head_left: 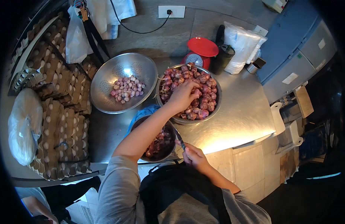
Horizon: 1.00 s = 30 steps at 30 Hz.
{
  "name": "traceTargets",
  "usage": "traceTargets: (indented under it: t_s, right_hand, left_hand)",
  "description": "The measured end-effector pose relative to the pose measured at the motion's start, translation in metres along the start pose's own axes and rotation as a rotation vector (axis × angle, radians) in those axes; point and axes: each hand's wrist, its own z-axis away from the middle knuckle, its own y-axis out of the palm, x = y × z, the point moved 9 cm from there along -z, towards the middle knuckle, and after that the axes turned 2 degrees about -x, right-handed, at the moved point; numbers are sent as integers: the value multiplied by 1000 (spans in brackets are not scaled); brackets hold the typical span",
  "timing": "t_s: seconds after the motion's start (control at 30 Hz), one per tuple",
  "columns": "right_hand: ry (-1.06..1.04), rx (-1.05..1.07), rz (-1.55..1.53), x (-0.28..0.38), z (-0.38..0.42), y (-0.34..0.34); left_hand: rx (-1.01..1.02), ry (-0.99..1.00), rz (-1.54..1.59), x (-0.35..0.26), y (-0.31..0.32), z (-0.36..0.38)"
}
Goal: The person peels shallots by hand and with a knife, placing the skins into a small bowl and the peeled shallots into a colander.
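On the steel counter [247,115], the left hand [184,98] touches red onions [208,89] in a metal bowl [219,103]; grip indeterminate, fingertips hidden. Right hand [196,158] closed around a knife [181,142].

The left hand [185,95] reaches forward, palm down; the right hand [196,158] curls closed, nearer in.

1. This is a kitchen, seemingly a commercial one.
2. A metal worktop [241,108] holds a perforated colander [102,82], a red dial scale [195,59] and a bowl [214,112] heaped with red onions [207,98].
3. Many egg trays [62,140] stand stacked beside the colander.
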Motion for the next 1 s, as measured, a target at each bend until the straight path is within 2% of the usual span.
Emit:
traceTargets:
  t_s: [0.1, 0.13, 0.23, 0.33, 0.4, 0.63, 0.83, 0.93, 1.0]
  right_hand:
    - [-82, -21, -6, 5, -3, 2]
    - [-134, -36, 1, 14, -5, 5]
    - [-207, -13, 117, 26, -12, 16]
    - [-198, -18, 326, 28, -20, 34]
    - [-245, -32, 538, 20, -28, 41]
    - [-361, 37, 650, 19, -24, 67]
    - [-382, 56, 621, 24, -33, 81]
    - [-486, 17, 601, 30, -34, 89]
    - [-388, -12, 431, 13, -44, 78]
  left_hand:
    - [-69, -149, 683, 10, -29, 42]
    - [-52, -377, 966, 20, -32, 66]
    - [-146, -566, 1147, 27, -49, 132]
    - [-295, -592, 1255, 36, -49, 178]
    - [-380, -561, 1299, 35, -52, 198]
    - [-583, -541, 1268, 33, -69, 234]
    - [-661, -445, 1092, 32, -77, 241]
    - [-655, -388, 956, 28, -81, 240]
    - [-640, -373, 907, 24, -78, 241]
